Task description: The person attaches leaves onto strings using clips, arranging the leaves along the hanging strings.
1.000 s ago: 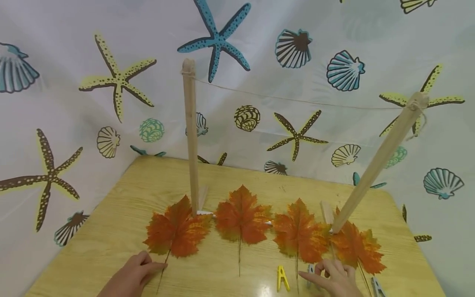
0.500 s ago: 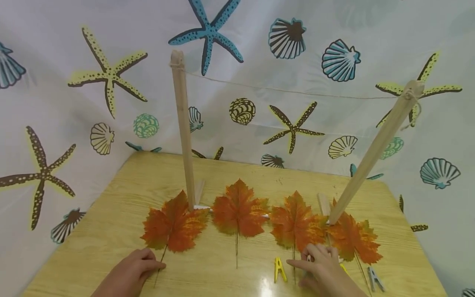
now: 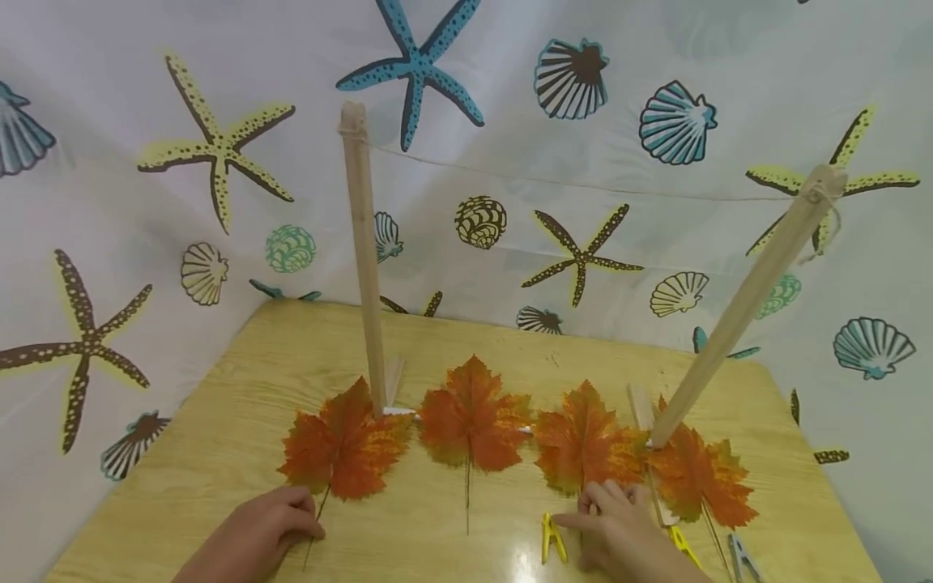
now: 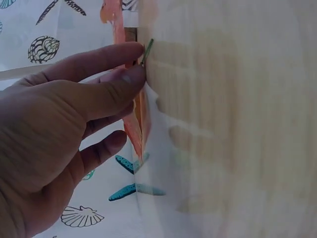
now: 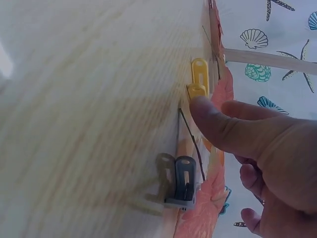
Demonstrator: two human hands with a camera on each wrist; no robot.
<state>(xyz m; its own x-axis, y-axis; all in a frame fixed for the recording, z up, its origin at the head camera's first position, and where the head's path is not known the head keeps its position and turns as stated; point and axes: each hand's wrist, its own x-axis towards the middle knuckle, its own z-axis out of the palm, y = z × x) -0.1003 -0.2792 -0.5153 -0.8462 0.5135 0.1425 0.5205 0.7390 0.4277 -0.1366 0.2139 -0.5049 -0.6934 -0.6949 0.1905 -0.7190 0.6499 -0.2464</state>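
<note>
My left hand (image 3: 266, 526) pinches the thin stem (image 4: 148, 51) of the leftmost orange-red artificial maple leaf (image 3: 346, 441) between thumb and index finger. The leaf lies at the foot of the left wooden post (image 3: 363, 267). My right hand (image 3: 615, 522) is over the stem of the third maple leaf (image 3: 583, 437). Its outstretched thumb (image 5: 218, 121) reaches to a yellow clothespin (image 3: 552, 538), overlapping its near end in the right wrist view; contact is unclear. The other fingers are loosely bent, with nothing visible between them.
Two more maple leaves, one mid-table (image 3: 472, 417) and one at right (image 3: 703, 478), lie in the row. Another yellow clothespin (image 3: 683, 546) and a grey clothespin (image 3: 742, 557) lie at right. A string (image 3: 568, 185) spans both posts; the right post (image 3: 751, 304) leans.
My right hand has shifted left over the third stem toward the yellow clothespin, uncovering the other yellow one. My left hand keeps hold of its stem. The view tilted slightly.
</note>
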